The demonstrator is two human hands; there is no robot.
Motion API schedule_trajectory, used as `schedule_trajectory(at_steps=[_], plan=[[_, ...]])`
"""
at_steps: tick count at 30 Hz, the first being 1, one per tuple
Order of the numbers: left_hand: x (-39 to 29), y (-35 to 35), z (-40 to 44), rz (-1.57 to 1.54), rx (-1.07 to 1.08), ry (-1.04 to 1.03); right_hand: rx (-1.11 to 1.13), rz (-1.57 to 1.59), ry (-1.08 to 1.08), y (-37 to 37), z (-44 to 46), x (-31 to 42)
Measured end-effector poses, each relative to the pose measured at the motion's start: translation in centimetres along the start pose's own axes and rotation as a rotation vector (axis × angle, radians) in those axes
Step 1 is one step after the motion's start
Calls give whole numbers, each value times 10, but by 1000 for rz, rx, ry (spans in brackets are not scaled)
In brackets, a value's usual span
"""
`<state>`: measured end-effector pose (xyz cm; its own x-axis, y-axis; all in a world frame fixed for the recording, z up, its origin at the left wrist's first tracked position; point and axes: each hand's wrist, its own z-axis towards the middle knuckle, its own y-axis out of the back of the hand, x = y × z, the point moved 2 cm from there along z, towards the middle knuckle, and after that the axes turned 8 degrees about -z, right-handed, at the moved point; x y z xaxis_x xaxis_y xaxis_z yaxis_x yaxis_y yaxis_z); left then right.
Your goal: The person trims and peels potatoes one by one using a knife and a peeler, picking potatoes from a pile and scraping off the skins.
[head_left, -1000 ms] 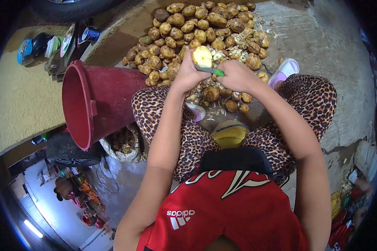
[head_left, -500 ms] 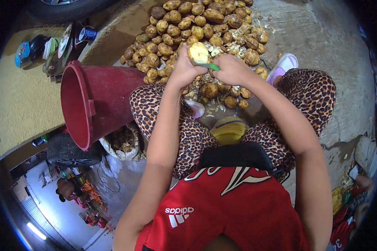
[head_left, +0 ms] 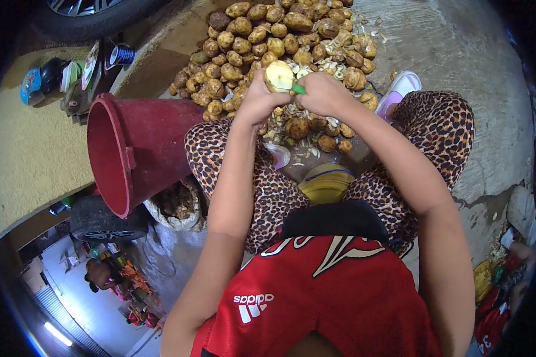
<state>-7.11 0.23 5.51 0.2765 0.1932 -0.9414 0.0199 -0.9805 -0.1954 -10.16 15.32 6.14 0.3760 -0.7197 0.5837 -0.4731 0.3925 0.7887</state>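
My left hand (head_left: 259, 100) is closed around a pale yellow, largely peeled potato (head_left: 279, 75), held up over the pile. In my right hand (head_left: 321, 94), the fingers wrap round the green handle of a knife (head_left: 298, 88). Its blade lies against the lower side of the potato, mostly hidden. Just beyond both hands spreads a big heap of brown, unpeeled potatoes (head_left: 242, 45). Pale peelings (head_left: 304, 141) lie among them and on the ground between my feet.
A large red bucket (head_left: 161, 128) lies tipped on its side at my left. Beside it stands a white sack (head_left: 178, 208) with dark contents. Concrete floor (head_left: 435, 47) extends to the right. Other people (head_left: 99, 275) are in the background, and a car wheel (head_left: 86, 15) is at the top left.
The knife has turned and moved along the potato, so less of its blade shows. Both hands have shifted slightly, and the potato's visible face looks rounder.
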Motion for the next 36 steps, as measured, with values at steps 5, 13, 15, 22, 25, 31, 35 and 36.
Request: schedule_trajectory(at_steps=[5, 13, 15, 22, 25, 31, 35, 36], plan=[[0, -5, 1, 282, -150, -32, 164, 161, -53, -10, 12, -7], [-13, -13, -8, 434, -138, -30, 473, 500, -4, -16, 12, -18], [-11, -12, -7, 359, -115, -22, 566, 604, -39, -16, 11, -17], [-7, -6, -2, 215, -44, 35, 724, 813, -92, -19, 10, -23], [-10, -7, -2, 185, -34, 42, 557, 519, 12, -16, 14, -21], [0, 12, 10, 29, -96, 18, 400, 319, 115, 3, 5, -11], [-15, 9, -2, -90, 51, 40, 644, 650, 147, 3, 4, -17], [-16, 8, -4, -96, 76, 49, 760, 823, 95, 8, -2, -15]])
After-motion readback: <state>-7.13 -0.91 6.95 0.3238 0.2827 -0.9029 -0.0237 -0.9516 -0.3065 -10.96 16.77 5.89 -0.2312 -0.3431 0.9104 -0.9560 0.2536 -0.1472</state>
